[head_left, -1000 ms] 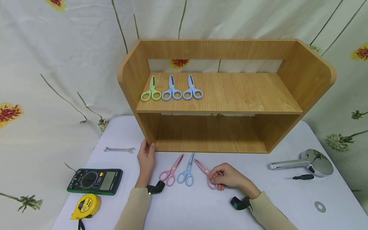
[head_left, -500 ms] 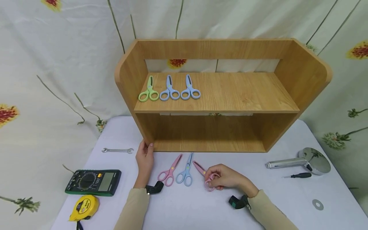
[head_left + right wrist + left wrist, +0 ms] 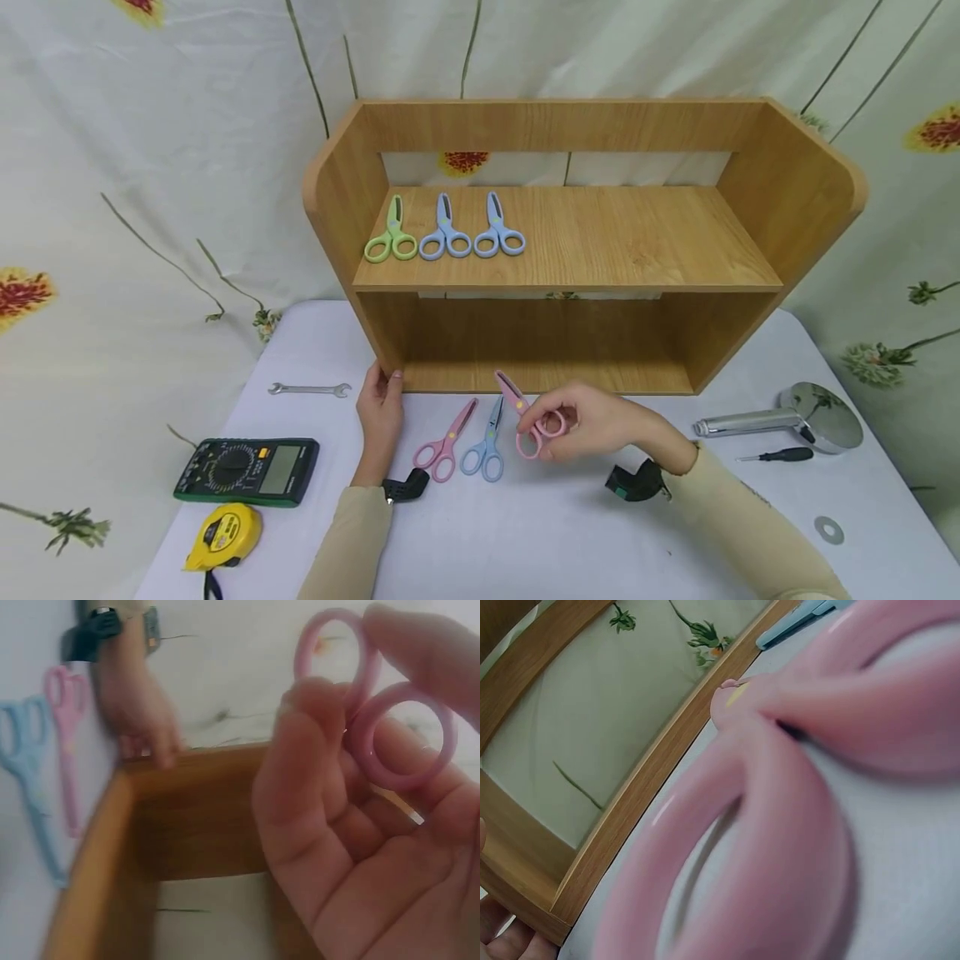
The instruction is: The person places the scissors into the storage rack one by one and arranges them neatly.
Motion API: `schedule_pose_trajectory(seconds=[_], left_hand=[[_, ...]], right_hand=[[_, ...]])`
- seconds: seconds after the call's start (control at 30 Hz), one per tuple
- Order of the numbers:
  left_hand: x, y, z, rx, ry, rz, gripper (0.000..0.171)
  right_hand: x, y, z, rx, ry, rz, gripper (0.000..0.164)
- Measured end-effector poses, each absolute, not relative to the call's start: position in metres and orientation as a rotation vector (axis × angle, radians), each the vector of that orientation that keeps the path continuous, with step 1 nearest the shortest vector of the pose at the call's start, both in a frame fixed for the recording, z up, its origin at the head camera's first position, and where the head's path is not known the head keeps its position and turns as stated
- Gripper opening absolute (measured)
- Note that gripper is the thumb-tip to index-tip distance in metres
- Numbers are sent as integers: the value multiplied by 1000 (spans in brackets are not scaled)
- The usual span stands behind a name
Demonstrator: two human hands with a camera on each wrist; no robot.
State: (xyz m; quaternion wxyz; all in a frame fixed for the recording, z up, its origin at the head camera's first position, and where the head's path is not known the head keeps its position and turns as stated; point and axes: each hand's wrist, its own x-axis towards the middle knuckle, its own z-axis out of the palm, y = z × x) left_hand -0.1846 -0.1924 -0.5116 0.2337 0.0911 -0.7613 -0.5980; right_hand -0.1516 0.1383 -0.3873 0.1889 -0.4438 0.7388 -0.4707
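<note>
My right hand holds pink scissors by the handle loops, lifted off the table with the blades towards the shelf. In the right wrist view, fingers and thumb pinch the pink loops. The left hand grips the lower left corner of the wooden two-tier shelf, thumb in front. Between the hands, another pair of pink scissors and pale blue scissors lie on the table. Green scissors and two blue pairs, left blue scissors and right blue scissors, lie in a row on the upper tier.
A wrench, a multimeter and a yellow tape measure lie at the left. At the right are a shower head, a small screwdriver and a grey washer. Patterned cloth hangs behind.
The right hand has taken hold of the right-hand pink scissors and raised them from the table towards the shelf. The left hand keeps its grip on the shelf corner.
</note>
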Motion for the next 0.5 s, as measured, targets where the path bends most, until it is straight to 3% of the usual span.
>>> schedule_pose_trajectory(seconds=[0.27, 0.5], left_hand=[[-185, -191, -511, 252, -2082, -1658, 43], [-187, -193, -513, 231, -2064, -1656, 43]], right_hand=[[-157, 145, -311, -1549, 2148, -1374, 32], [-181, 149, -264, -1342, 2486, -1313, 32]])
